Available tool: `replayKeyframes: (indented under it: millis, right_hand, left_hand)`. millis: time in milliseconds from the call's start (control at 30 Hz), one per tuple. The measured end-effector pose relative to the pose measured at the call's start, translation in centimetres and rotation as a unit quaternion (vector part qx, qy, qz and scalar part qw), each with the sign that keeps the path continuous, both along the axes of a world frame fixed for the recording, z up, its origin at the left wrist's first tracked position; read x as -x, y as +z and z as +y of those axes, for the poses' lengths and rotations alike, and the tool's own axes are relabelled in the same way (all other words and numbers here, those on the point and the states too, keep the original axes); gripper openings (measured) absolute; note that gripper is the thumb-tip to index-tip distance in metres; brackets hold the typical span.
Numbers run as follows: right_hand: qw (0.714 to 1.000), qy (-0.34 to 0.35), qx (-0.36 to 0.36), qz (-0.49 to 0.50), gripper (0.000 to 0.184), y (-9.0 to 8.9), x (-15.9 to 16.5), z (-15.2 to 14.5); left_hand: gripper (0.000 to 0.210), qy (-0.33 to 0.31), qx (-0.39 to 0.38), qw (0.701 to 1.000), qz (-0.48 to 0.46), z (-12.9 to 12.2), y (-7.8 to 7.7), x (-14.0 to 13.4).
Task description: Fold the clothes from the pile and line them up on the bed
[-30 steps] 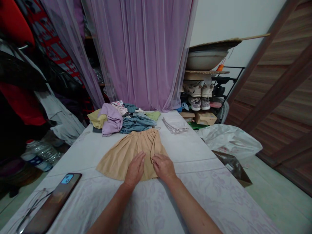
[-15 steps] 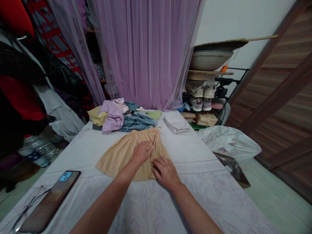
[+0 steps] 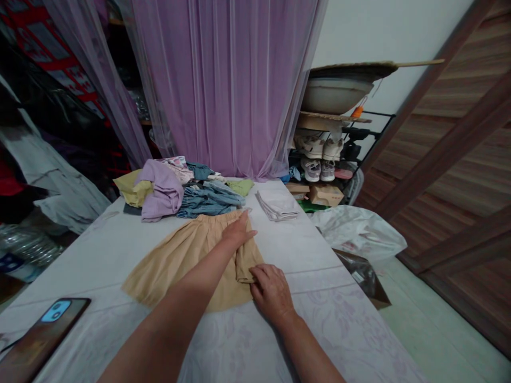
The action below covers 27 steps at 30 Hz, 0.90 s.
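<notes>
A tan skirt [image 3: 187, 260] with a gathered waistband lies on the bed, its waistband toward the curtain. Its right side is folded inward in a narrow strip. My left hand [image 3: 238, 230] rests on the upper right of the skirt near the waistband, fingers stretched forward and thumb apart. At the lower end of the folded strip, my right hand [image 3: 274, 290] has its curled fingers on the fabric edge, thumb tucked under the hand. My left forearm covers part of the skirt's lower middle.
Heaped clothes, with a lilac garment [image 3: 163, 191] and blue denim [image 3: 213, 199], lie beyond the skirt. A folded pale cloth [image 3: 276, 206] is at the right. A phone [image 3: 46, 335] lies near left. Beside the bed are a plastic bag [image 3: 359, 231] and a shoe rack [image 3: 319, 154].
My left hand has moved up the skirt to the waistband. The skirt's right side is now folded further inward, with my right hand at its lower edge. The view has shifted right.
</notes>
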State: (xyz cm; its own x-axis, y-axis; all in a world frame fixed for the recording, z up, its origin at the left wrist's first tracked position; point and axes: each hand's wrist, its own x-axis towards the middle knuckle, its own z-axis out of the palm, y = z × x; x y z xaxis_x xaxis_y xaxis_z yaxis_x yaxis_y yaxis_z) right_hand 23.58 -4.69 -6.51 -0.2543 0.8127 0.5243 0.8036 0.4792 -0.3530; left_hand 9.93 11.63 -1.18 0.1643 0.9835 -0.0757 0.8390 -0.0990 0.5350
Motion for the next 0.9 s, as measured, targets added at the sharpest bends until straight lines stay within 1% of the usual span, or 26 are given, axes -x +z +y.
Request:
replayKeyframes:
  millis: [67, 100, 167, 200, 233, 300, 367, 433, 500, 600, 667, 700, 767, 800, 833, 900]
  right_hand:
    - [1.0, 0.005, -0.025, 0.003, 0.031, 0.1, -0.2, 0.1]
    - [0.999, 0.008, -0.037, 0.008, 0.03, 0.2, -0.3, 0.1]
    - [0.998, 0.013, -0.055, 0.018, 0.029, 0.6, -0.4, 0.0]
    - [0.998, 0.018, -0.055, 0.019, 0.028, 0.8, -0.4, -0.1]
    - [0.998, 0.026, -0.048, 0.017, 0.026, 0.9, -0.5, -0.2]
    - [0.999, 0.041, -0.019, 0.01, 0.024, 0.9, -0.5, -0.2]
    - [0.999, 0.046, 0.015, 0.01, 0.026, 0.7, -0.6, -0.3]
    - [0.998, 0.043, 0.033, 0.016, 0.028, 0.4, -0.6, -0.3]
    - [0.998, 0.04, 0.038, 0.023, 0.028, 0.3, -0.7, -0.4]
    - [0.998, 0.039, 0.04, 0.03, 0.022, 0.5, -0.5, -0.4]
    - [0.998, 0.035, 0.044, 0.023, 0.017, 0.6, -0.4, -0.5]
    - [0.998, 0.032, 0.047, 0.016, 0.017, 0.7, -0.3, -0.5]
    - [0.998, 0.025, 0.05, -0.001, 0.02, 0.8, -0.1, -0.5]
    - [0.998, 0.023, 0.049, -0.008, 0.02, 0.9, -0.1, -0.5]
    - [0.999, 0.021, 0.048, -0.014, 0.019, 1.0, 0.0, -0.5]
    - [0.998, 0.02, 0.047, -0.02, 0.013, 1.1, 0.0, -0.5]
  left_hand:
    - [0.077, -0.01, 0.009, 0.999, -0.051, 0.7, -0.6, -0.2]
    - [0.071, -0.009, 0.008, 0.994, -0.107, 1.0, -1.0, -0.2]
    - [0.06, -0.004, 0.002, 0.972, -0.236, 1.5, -2.0, 0.1]
    - [0.055, -0.001, 0.003, 0.959, -0.285, 1.6, -2.5, 0.3]
    - [0.051, 0.001, 0.009, 0.949, -0.315, 1.6, -3.0, 0.5]
    - [0.046, 0.005, 0.018, 0.947, -0.321, 1.4, -3.9, 1.0]
    - [0.045, 0.007, 0.019, 0.952, -0.305, 1.1, -4.6, 1.4]
    - [0.045, 0.006, 0.015, 0.957, -0.291, 0.9, -4.8, 1.6]
    - [0.047, 0.005, 0.003, 0.962, -0.274, 0.7, -4.6, 1.7]
    - [0.053, 0.004, -0.032, 0.969, -0.247, 0.0, -3.7, 1.6]
    - [0.054, -0.032, -0.091, 0.978, -0.185, -0.9, -2.9, 1.4]
    - [0.052, -0.067, -0.126, 0.981, -0.133, -1.4, -2.6, 1.3]
    - [0.047, -0.149, -0.173, 0.974, -0.006, -2.3, -2.3, 1.0]
    - [0.047, -0.181, -0.173, 0.967, 0.05, -2.6, -2.4, 1.0]
    - [0.05, -0.199, -0.16, 0.963, 0.088, -2.8, -2.5, 0.9]
    - [0.063, -0.209, -0.118, 0.962, 0.129, -2.7, -3.1, 1.1]
